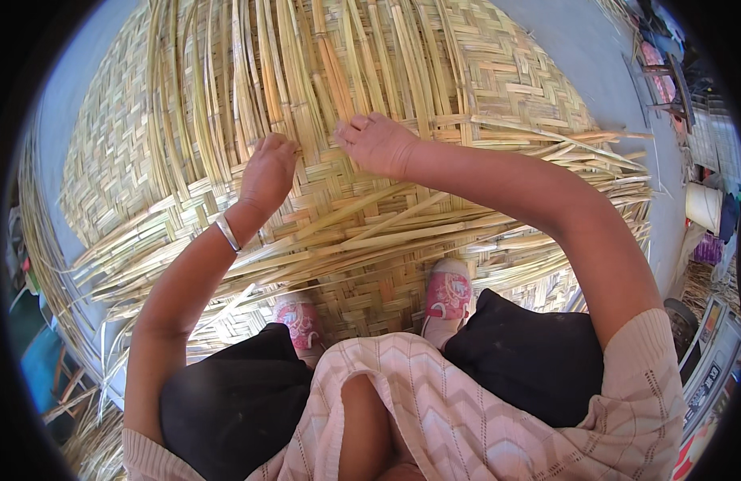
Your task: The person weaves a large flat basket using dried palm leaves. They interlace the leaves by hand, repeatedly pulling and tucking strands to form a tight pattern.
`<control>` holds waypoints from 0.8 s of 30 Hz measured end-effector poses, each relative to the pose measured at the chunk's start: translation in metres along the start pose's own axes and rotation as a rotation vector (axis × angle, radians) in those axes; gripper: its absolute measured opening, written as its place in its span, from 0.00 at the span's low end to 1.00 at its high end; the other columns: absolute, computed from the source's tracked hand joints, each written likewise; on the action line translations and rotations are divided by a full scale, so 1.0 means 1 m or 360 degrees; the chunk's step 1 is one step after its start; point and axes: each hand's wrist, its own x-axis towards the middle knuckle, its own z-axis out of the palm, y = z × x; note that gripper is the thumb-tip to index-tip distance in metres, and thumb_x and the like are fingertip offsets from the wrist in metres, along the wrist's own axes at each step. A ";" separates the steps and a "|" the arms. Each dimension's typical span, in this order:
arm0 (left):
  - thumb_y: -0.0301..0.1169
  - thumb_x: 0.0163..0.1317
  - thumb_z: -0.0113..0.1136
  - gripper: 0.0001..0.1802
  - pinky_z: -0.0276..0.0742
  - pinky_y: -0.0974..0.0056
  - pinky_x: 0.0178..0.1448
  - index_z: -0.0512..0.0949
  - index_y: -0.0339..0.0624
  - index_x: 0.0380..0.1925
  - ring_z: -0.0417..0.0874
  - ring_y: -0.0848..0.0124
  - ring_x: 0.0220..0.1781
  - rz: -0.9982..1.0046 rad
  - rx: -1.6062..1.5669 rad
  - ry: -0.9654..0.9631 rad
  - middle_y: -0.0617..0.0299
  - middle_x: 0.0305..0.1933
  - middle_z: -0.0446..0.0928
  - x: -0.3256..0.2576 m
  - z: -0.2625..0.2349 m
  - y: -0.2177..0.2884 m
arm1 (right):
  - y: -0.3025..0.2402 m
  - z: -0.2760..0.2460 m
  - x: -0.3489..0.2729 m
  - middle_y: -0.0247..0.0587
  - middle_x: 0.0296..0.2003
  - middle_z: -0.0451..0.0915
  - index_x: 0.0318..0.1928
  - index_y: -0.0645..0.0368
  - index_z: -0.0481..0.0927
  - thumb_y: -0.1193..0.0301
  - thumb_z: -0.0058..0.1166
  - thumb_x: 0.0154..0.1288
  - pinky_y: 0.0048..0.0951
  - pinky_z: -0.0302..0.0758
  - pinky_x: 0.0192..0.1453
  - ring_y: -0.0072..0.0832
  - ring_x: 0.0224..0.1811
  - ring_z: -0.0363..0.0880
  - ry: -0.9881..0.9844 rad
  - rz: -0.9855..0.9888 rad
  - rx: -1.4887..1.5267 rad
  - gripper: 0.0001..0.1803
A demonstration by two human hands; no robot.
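Observation:
A large mat woven from flat, yellow-green split reed strips lies in front of me. My left hand is on the weave with its fingers curled down at a reed strip. Just to its right, my right hand bends its fingers onto the strips near an orange-brown reed strip; its fingertips are partly hidden. Many long strips run away from me, unwoven, over the far part of the mat. Loose crosswise reed strips lie between my hands and my feet.
My pink shoes rest on the mat's near part. Grey floor surrounds it. Loose strips lie along the left edge. On the right are a white bucket, a dark wooden stool and a silver appliance.

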 end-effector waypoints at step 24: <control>0.42 0.56 0.64 0.14 0.75 0.58 0.42 0.76 0.45 0.31 0.81 0.60 0.38 -0.0635 -0.0387 -0.0646 0.59 0.33 0.79 0.019 -0.029 -0.011 | 0.012 -0.036 0.081 0.42 0.31 0.75 0.42 0.64 0.69 0.66 0.57 0.62 0.25 0.79 0.26 0.26 0.24 0.81 -0.0602 0.1151 0.2057 0.16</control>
